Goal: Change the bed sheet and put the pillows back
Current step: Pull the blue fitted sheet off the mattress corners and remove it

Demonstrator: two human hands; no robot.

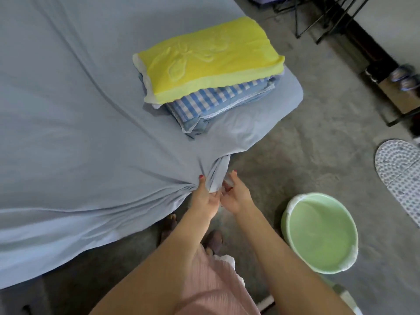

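1. Left hand (204, 196) grips a gathered bunch of the pale blue bed sheet (68, 110) at the bed's near edge, thumb and fingers curled round the twisted fabric, with creases fanning out from the grip across the mattress
2. Right hand (236, 194) is just beside it, palm turned up and fingers loosely spread, the fingertips at the hanging end of the same bunch; whether they pinch the cloth or only touch it I cannot tell
3. Below the forearms are a pink ribbed garment (211, 287) and the person's feet (213, 242) in dark slippers on the grey concrete floor (295, 155)
4. To the right of the arms a light green plastic basin (320, 233) stands on the floor, well apart from the bed
5. Farther on, near the bed's corner, a yellow pillow (209, 57) lies on top of a folded blue-and-white checked cloth (216, 98) with a lace edge, both resting on the sheet
6. At the right edge a patterned oval mat (402, 173) lies on the floor, and beyond it a low rack (386, 92) carries a pair of shoes (404, 78)
7. Dark metal legs of a stand (318, 19) are at the top, by the wall
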